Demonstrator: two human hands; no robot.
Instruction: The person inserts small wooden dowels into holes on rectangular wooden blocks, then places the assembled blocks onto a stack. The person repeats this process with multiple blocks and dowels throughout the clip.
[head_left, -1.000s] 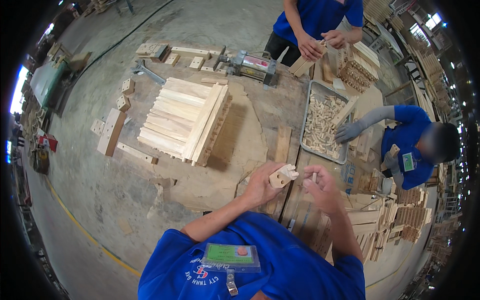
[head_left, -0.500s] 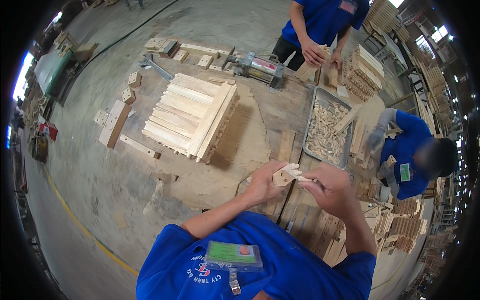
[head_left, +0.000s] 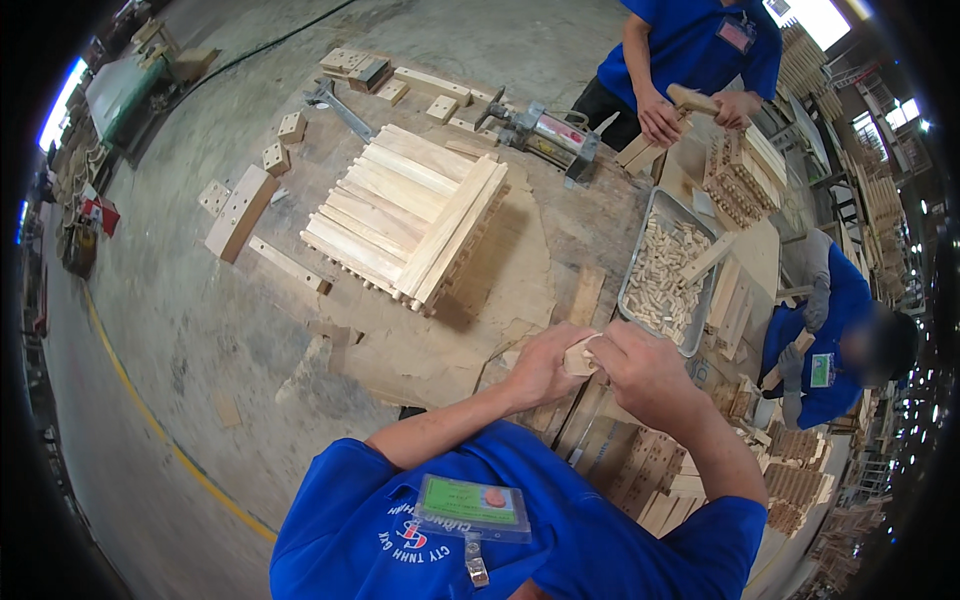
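Observation:
My left hand (head_left: 548, 368) is wrapped round a short pale wooden block (head_left: 577, 358), held over the near edge of the workbench. My right hand (head_left: 648, 374) is closed at the block's right end, its fingertips pinching what looks like a small wooden dowel, mostly hidden by the fingers. Just beyond my right hand, a grey metal tray (head_left: 627, 287) holds many loose wooden dowels (head_left: 664, 262). Left of the tray lies a stack of light wooden slats (head_left: 385, 205), dowel ends sticking out along its edges, with longer strips laid across its right side.
A metal pneumatic cylinder (head_left: 548, 137) lies at the bench's far side. Drilled wooden blocks (head_left: 240, 212) and a hammer-like metal tool (head_left: 340, 108) lie at the left. One co-worker (head_left: 690, 60) handles wood across the bench; another (head_left: 825, 330) works at the right beside stacked wood pieces (head_left: 745, 175).
My right fingers have come in against the block's end, covering the holes and dowels that showed before. The view has shifted slightly. The co-worker across the bench has raised a piece of wood.

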